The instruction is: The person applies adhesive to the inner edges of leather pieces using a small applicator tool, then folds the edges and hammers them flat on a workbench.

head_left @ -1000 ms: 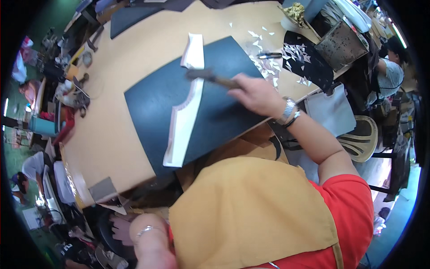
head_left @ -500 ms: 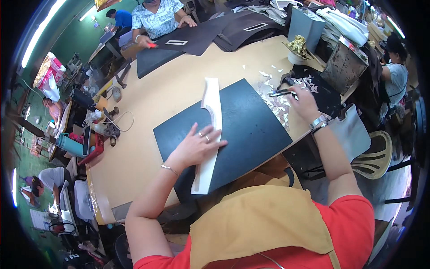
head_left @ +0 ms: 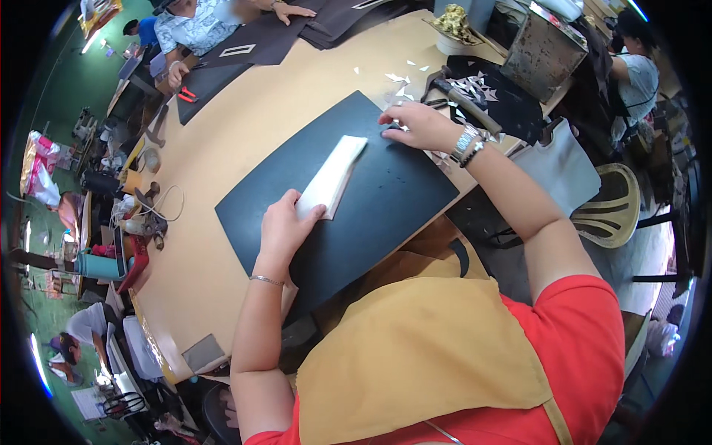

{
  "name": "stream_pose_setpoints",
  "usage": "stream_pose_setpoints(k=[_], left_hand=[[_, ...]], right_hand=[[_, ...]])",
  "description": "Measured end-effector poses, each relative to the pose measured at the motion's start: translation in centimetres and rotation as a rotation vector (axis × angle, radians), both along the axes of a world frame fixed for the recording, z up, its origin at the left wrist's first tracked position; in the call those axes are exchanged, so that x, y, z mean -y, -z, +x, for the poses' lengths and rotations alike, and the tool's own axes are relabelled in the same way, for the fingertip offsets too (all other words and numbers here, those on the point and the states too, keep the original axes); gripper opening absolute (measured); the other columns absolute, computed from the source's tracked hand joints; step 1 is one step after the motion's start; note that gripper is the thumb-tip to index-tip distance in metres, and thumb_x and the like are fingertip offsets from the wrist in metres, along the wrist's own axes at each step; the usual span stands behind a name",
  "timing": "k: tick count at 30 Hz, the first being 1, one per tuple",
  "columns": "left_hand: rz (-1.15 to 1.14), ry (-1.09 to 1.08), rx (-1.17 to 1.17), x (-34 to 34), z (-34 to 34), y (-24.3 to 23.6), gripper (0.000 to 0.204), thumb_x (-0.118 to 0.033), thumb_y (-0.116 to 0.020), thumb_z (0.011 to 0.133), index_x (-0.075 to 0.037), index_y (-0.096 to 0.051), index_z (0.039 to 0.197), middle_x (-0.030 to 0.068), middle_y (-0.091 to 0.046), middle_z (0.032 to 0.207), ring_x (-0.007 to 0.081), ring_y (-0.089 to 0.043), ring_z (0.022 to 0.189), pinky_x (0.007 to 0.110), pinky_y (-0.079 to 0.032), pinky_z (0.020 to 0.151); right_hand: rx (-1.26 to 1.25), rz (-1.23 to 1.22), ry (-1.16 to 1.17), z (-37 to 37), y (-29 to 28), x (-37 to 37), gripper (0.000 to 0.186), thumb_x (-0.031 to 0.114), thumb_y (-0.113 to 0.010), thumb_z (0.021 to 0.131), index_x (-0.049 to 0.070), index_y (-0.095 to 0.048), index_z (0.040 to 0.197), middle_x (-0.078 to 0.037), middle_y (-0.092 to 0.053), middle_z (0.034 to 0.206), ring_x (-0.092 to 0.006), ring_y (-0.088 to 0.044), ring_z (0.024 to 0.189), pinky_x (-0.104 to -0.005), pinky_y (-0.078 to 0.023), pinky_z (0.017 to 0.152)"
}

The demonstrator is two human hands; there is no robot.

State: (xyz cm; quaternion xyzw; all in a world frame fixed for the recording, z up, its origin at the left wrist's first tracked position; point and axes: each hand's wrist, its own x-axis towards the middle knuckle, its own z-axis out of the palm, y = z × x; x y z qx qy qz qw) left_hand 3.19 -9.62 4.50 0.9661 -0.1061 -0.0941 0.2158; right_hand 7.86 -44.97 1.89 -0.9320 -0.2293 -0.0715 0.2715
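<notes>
A long white strip (head_left: 330, 178), seemingly leather or card, lies tilted over a dark cutting mat (head_left: 356, 245) on the table. My left hand (head_left: 285, 226) is closed on the strip's middle, thumb on top; the hand and forearm hide part of it, and a pale bit shows beside my wrist. My right hand (head_left: 424, 127) hovers over the mat's far right corner, fingers curled around something small and dark that I cannot make out. Close by, a hammer-like tool (head_left: 475, 107) with a wooden handle lies among white triangular scraps (head_left: 482, 90).
Across the tan table (head_left: 297, 93), a person works at dark brown pieces (head_left: 256, 37) with a red-handled tool (head_left: 187, 95). A white pot (head_left: 451, 44) and rusty metal box (head_left: 545, 55) stand far right. Hammers and a cord (head_left: 174, 204) lie left.
My view has shifted. My left hand now grips the strip, which has turned to slant rightward, instead of lying flat on it. My right hand has moved from the scraps toward the mat.
</notes>
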Motion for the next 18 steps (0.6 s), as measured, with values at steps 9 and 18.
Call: stream_pose_setpoints(k=[9, 18], left_hand=[[-0.28, 0.127, 0.096, 7.3, 4.0, 2.3, 0.048, -0.037, -0.079, 0.088, 0.002, -0.074, 0.116, 0.021, -0.076, 0.095, 0.0338, -0.074, 0.089, 0.041, -0.057, 0.083], [-0.439, 0.113, 0.243, 10.4, 6.6, 5.2, 0.031, -0.014, -0.075, 0.092, 0.001, -0.075, 0.119, 0.0151, -0.073, 0.098, 0.0255, -0.072, 0.085, 0.035, -0.057, 0.081]], right_hand=[[-0.117, -0.076, -0.179, 5.2, 0.0, -1.8, 0.033, 0.021, -0.07, 0.096, 0.007, -0.071, 0.125, -0.016, -0.071, 0.115, -0.0332, -0.067, 0.109, -0.0426, -0.052, 0.098], [-0.101, -0.137, -0.333, 7.0, -0.5, -2.0, 0.018, 0.017, -0.072, 0.093, 0.009, -0.075, 0.11, -0.011, -0.072, 0.106, -0.0317, -0.069, 0.1, -0.0426, -0.054, 0.091]])
